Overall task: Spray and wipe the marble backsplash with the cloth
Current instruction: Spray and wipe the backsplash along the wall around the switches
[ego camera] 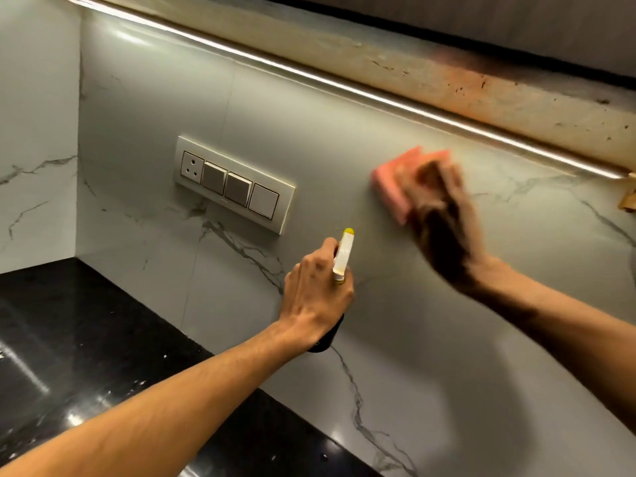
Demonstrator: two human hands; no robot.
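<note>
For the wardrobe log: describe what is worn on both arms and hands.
The left forearm and right forearm are bare to the frame edge: no sleeves show. The left hand shows no glove, ring or watch. The right hand is gloveless too, with a bare wrist; motion blur hides whether it bears a ring.

The right hand and the folded pink cloth under it are blurred, so its fingers cannot be told apart. The left hand hides most of the white spray bottle with yellow tip. The right edge cuts off a small brown thing, and I cannot tell what it is.
</note>
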